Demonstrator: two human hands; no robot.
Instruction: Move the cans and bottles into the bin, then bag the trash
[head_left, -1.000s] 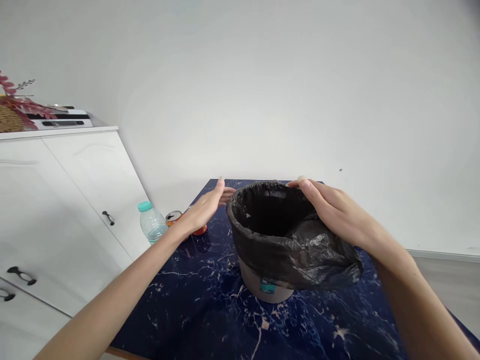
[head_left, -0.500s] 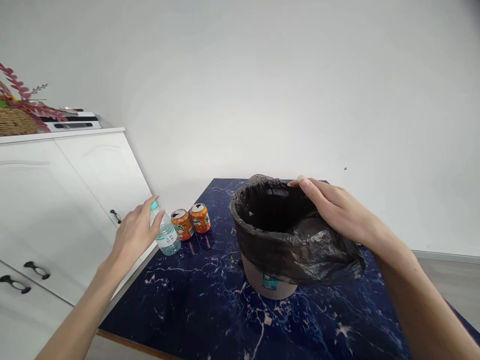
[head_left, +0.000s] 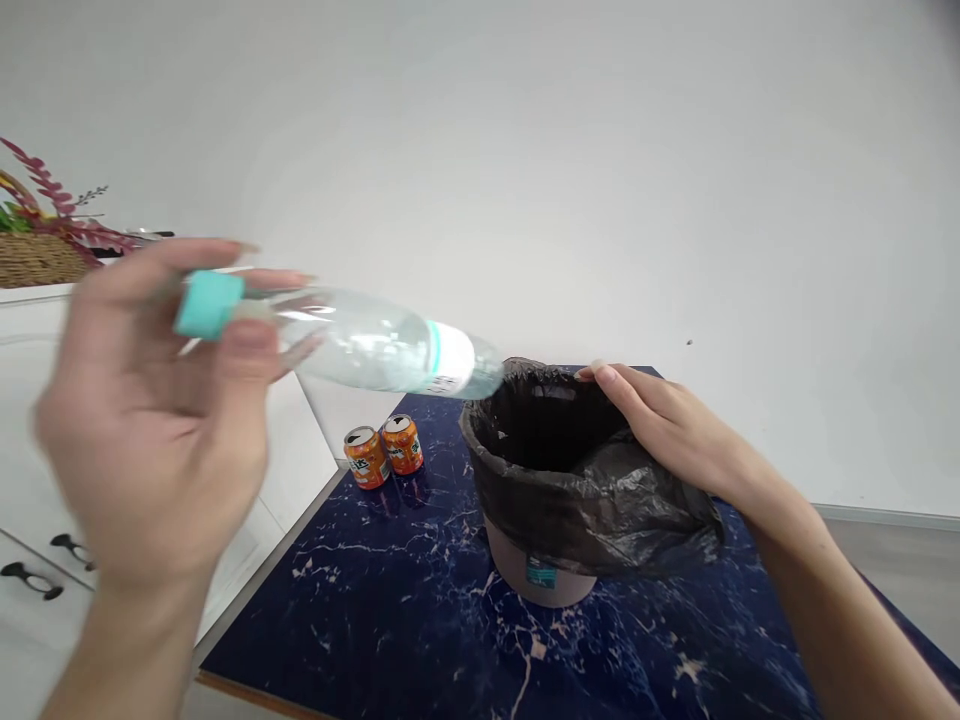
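Note:
A clear plastic bottle (head_left: 360,340) with a teal cap and white label is in my left hand (head_left: 165,410), the fingers closed round its neck. It lies nearly level in the air, its base close to the left rim of a trash bin (head_left: 544,575). A black garbage bag (head_left: 600,510) lines the bin and folds over its outside. My right hand (head_left: 667,420) grips the bag and bin rim on the right side, thumb on top; the other fingers are partly hidden.
Two orange soda cans (head_left: 365,458) stand side by side on the dark blue marbled table (head_left: 405,620), left of the bin. A white cabinet (head_left: 277,470) with black handles is at the left, bearing a wicker basket (head_left: 37,262) of plants. A pale wall rises behind.
My left hand has taken hold of the bottle and lifted it off the table, tipping it from upright to nearly level, base toward the bin. My right hand stays at the rim.

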